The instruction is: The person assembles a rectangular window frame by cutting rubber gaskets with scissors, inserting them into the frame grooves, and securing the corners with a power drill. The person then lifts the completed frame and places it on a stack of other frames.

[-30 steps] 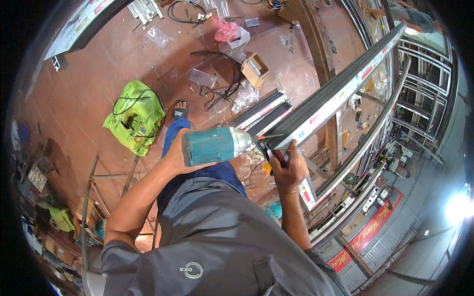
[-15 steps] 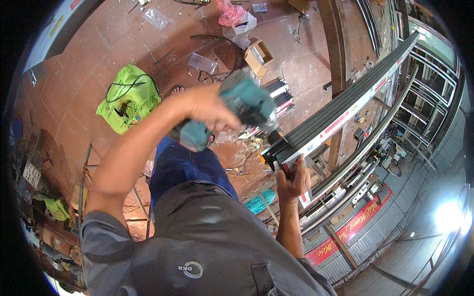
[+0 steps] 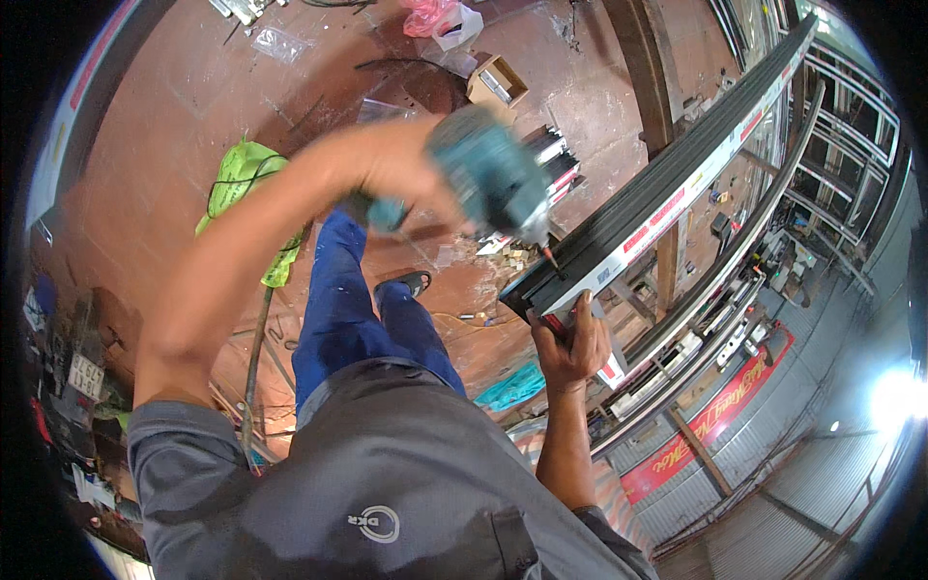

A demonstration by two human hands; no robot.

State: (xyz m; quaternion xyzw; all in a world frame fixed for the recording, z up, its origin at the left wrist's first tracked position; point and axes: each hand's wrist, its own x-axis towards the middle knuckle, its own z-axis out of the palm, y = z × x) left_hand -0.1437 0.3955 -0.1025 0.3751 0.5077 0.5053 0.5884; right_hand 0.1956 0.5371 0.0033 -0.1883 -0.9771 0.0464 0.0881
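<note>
My left hand (image 3: 411, 169), smeared by motion, is wrapped round the grip of a teal and black cordless drill (image 3: 491, 174). The drill points down to the right, and its slim bit (image 3: 551, 256) reaches the near end of a long dark metal profile (image 3: 638, 213). Whether the tip touches or enters the metal, I cannot tell. White protective film with red print covers the profile's side. At that same end my right hand (image 3: 572, 350) grips the profile from the right, one finger stretched up along the film-covered side; the other fingers are partly hidden.
Beyond the profile, more long bars (image 3: 735, 256) lie on a rack. The tiled floor holds a small open cardboard box (image 3: 498, 85), a lime-green bag (image 3: 237, 179), a pink plastic bag (image 3: 433, 17) and short profile pieces (image 3: 556, 164). Wooden posts (image 3: 643, 68) stand by the rack.
The view has shifted, showing more of my legs and a sandalled foot. The drill stays at the profile's end, tilted slightly more downward. Both hands keep their hold.
</note>
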